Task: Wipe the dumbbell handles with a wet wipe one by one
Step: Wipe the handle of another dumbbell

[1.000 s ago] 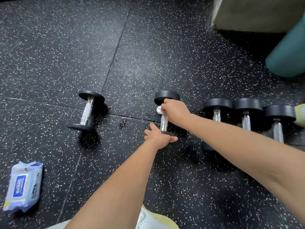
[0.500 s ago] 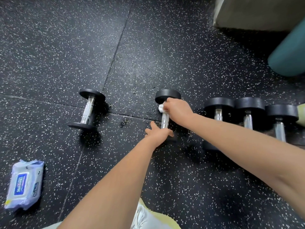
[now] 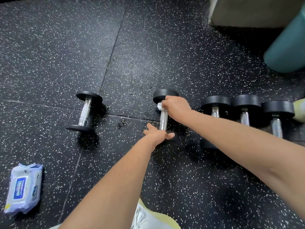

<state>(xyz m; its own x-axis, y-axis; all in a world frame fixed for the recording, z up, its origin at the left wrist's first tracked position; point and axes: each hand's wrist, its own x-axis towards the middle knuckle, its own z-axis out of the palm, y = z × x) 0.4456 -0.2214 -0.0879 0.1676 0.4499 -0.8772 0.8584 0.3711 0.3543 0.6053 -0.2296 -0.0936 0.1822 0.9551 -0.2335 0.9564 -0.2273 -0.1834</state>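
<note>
A black dumbbell point(image 3: 165, 94) with a chrome handle point(image 3: 163, 120) lies on the speckled rubber floor in the middle. My right hand point(image 3: 177, 107) grips a white wet wipe point(image 3: 159, 106) around the far end of that handle, just under the far weight. My left hand point(image 3: 158, 134) rests on the near weight, which it hides. Another dumbbell point(image 3: 84, 111) lies apart to the left. Three more dumbbells point(image 3: 246, 100) stand side by side on the right, partly behind my right forearm.
A pack of wet wipes point(image 3: 24, 189) lies on the floor at the lower left. A teal cylinder point(image 3: 287, 48) and a pale block point(image 3: 250, 12) sit at the upper right. A white shoe point(image 3: 148, 219) shows at the bottom edge.
My right hand with the wipe has stayed at the far end of the handle, shifting only slightly. My left hand keeps its place on the near weight.
</note>
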